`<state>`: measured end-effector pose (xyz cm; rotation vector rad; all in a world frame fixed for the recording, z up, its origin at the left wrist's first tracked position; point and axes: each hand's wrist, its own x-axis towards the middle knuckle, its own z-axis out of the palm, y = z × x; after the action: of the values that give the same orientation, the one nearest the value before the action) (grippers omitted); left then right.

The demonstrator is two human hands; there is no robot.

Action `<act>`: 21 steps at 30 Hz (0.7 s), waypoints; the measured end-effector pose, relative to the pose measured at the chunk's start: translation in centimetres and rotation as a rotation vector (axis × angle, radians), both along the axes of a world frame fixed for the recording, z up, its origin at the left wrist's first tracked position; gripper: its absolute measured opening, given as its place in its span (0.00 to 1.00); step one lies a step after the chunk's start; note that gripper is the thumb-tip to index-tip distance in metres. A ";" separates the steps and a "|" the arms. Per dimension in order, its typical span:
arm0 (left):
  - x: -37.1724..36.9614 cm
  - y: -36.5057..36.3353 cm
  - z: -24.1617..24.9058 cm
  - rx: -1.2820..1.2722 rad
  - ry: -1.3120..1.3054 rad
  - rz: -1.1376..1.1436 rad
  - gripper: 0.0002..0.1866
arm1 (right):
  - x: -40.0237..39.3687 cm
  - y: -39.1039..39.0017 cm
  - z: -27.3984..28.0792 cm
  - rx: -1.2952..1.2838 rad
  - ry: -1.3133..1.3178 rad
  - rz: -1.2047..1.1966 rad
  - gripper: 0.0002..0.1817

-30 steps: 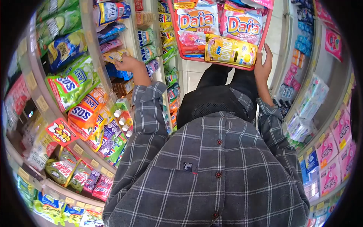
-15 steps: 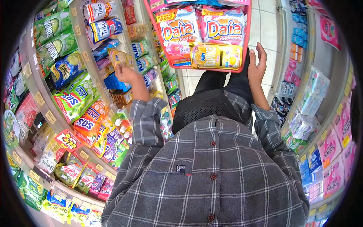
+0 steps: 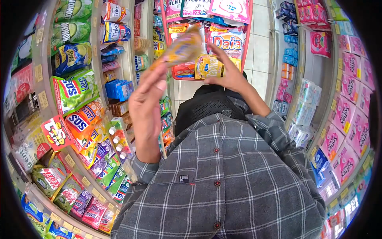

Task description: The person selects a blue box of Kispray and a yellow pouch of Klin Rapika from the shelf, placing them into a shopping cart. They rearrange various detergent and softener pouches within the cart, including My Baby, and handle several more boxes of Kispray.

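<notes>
Clock read with 12 straight ahead of the wearer. Yellow packet [image 3: 184, 47] at 12, above the near part of the red basket [image 3: 184, 78], well in front of the shirt. Small, flat, flexible-looking; golden-yellow over most of its face, a smear of purple-blue lettering across the middle, paler pinkish patches along the upper edge. Motion blur heavy; the words cannot be read. Lies slantwise: narrow lower end toward 8, broad upper end toward 1. In the view it covers part of a pack in the basket's left side.

Left hand [image 3: 147, 103] at 10, palm partly turned up. Fingers long and close together, reaching to the packet's lower end; thumb bent beside them, its tip apart from the packet. Exactly which fingers pinch it, cannot tell: blurred.

Right hand [image 3: 230, 75] at 1, over the basket's near right corner. Fingers lifted toward 11, thumb pointing to 9, a wide gap between. Nothing seen in its grasp. Thumb beside a yellow Kin Rapika packet [image 3: 205, 67], contact unclear.

Basket beyond: Daia pack [image 3: 226, 42] at 1, pink-and-white pack [image 3: 230, 11] further out. Green SOS pouch [image 3: 75, 91] shelved at 10; pink Softex packs [image 3: 343, 113] at 3.
</notes>
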<state>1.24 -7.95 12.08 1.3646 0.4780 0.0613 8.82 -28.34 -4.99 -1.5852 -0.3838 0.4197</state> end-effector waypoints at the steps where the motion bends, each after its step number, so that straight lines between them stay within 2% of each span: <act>1: -0.1 -0.4 0.2 -0.035 0.003 -0.115 0.21 | 0.0 0.4 0.5 0.000 -0.011 0.036 0.55; 5: 1.2 -0.9 -0.7 -0.147 0.004 -0.163 0.18 | -0.8 -0.1 -0.4 0.287 0.340 -0.047 0.60; 8: 2.0 -0.9 -2.3 -0.179 0.009 -0.243 0.17 | -0.8 -0.2 -0.6 -0.219 0.054 0.087 0.64; 9: 2.1 -1.3 -2.7 -0.112 -0.003 -0.285 0.17 | -0.9 -0.1 -0.5 -0.494 -0.210 0.092 0.67; 12: 2.7 -1.3 -3.6 0.296 -0.051 -0.499 0.16 | -0.3 0.0 -0.1 -0.148 -0.001 0.066 0.64; 13: 3.1 -0.9 -3.9 0.363 -0.069 -0.558 0.15 | -0.2 0.1 -0.7 -0.163 -0.160 -0.017 0.63; 16: 5.1 0.9 -5.3 0.202 0.007 -0.640 0.15 | 0.5 0.5 -0.1 0.067 0.030 0.049 0.54; 17: 6.2 1.2 -4.8 0.137 0.070 -0.670 0.15 | 0.7 1.0 -2.3 0.236 0.201 0.034 0.40; 20: 11.0 1.1 -7.6 0.311 -0.054 -0.688 0.16 | -0.3 1.4 -4.4 0.284 0.421 -0.192 0.29; 21: 12.3 0.7 -8.7 0.419 -0.168 -0.637 0.16 | -0.8 1.6 -3.2 0.327 0.532 -0.317 0.25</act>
<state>13.54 -7.27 3.38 1.8511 -0.1362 -0.2582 8.02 -26.72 -8.19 -1.1336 0.1991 0.4847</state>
